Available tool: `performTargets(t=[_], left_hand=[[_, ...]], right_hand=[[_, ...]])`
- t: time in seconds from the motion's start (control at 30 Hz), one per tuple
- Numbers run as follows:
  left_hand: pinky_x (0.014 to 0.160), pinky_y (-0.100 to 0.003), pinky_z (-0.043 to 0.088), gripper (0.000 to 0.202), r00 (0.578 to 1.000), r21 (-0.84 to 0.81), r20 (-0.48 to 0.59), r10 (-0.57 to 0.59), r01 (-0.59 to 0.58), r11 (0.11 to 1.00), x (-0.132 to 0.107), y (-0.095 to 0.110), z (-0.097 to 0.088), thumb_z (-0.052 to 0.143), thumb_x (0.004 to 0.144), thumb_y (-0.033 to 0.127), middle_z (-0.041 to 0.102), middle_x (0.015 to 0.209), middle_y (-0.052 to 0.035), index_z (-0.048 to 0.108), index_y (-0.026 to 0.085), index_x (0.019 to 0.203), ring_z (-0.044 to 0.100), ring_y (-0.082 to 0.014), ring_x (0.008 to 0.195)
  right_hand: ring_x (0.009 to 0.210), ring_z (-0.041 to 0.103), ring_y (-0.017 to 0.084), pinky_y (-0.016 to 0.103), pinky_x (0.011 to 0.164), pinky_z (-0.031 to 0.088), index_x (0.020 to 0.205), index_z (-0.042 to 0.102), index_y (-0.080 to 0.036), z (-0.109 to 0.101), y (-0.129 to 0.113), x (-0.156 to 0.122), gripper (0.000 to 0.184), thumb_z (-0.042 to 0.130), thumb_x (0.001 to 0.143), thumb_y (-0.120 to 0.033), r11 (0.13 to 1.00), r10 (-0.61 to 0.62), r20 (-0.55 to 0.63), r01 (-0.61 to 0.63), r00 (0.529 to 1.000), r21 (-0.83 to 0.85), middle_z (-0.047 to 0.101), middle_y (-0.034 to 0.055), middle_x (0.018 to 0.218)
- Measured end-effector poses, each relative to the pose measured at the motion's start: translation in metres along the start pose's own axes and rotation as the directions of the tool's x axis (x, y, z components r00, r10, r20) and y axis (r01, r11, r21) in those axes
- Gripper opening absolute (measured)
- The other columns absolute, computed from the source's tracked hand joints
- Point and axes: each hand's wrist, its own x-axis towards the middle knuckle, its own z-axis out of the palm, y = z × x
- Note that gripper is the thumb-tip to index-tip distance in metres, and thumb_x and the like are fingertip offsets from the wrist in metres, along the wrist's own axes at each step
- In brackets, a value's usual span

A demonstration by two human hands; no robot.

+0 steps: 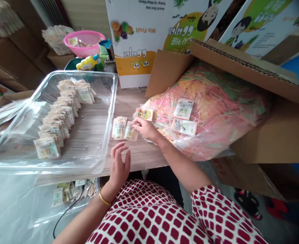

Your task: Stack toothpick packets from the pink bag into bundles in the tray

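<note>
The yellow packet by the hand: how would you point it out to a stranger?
In the cardboard box at right sits a big clear bag of pink and orange strips. Three packets lie on its left end. The bright yellow packet is closest to the right hand; the other two are pale.

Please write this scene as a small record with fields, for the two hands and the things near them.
Left hand: fingers spread over the wooden table, holding nothing
Left wrist: gold bangle
Right hand: fingers at a small packet
Beside it: stack of packets
Left side: clear plastic tray with rows of packets
Right side: large clear bag of pink and orange strips, packets lying on it
Behind: pink basin, yellow bottle
</note>
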Motion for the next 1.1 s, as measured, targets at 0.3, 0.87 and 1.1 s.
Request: performTargets(t=[0.3,0.87,1.1], left_hand=[[0.126,-0.062,0.017,0.073,0.963,0.538,0.268,0.001,-0.151,0.830,-0.002,-0.027,0.020,0.047,0.103,0.049,0.034,0.165,-0.0238,0.027,0.010,0.162,0.023,-0.0366,0.158],[0.126,-0.059,0.019,0.071,0.903,0.324,0.348,0.252,-0.368,0.872,0.001,-0.001,0.038,0.057,0.101,0.038,0.035,0.166,-0.0185,0.028,0.018,0.163,0.018,-0.0347,0.159],[0.127,-0.060,0.015,0.078,0.823,0.277,0.478,0.307,-0.473,0.837,0.013,0.020,0.073,0.050,0.102,0.050,0.036,0.165,-0.0202,0.022,0.012,0.164,0.024,-0.0348,0.158]], right_hand=[[0.085,0.066,0.016,0.027,0.082,0.048,0.092,0.066,-0.021,0.000,0.000,0.017,0.015,0.056,0.097,-0.033,0.993,-0.076,-0.193,0.057,0.978,-0.104,0.073,0.0012,0.091],[0.099,0.063,0.026,0.039,0.094,0.048,0.096,0.069,-0.020,-0.169,0.055,-0.110,0.023,0.049,0.098,-0.031,0.772,-0.164,-0.678,-0.335,0.717,-0.541,0.072,0.0113,0.103],[0.101,0.065,0.021,0.031,0.092,0.046,0.096,0.066,-0.022,-0.129,0.010,-0.076,0.024,0.044,0.103,-0.028,0.817,-0.126,-0.546,-0.226,0.828,-0.531,0.072,0.0086,0.106]])
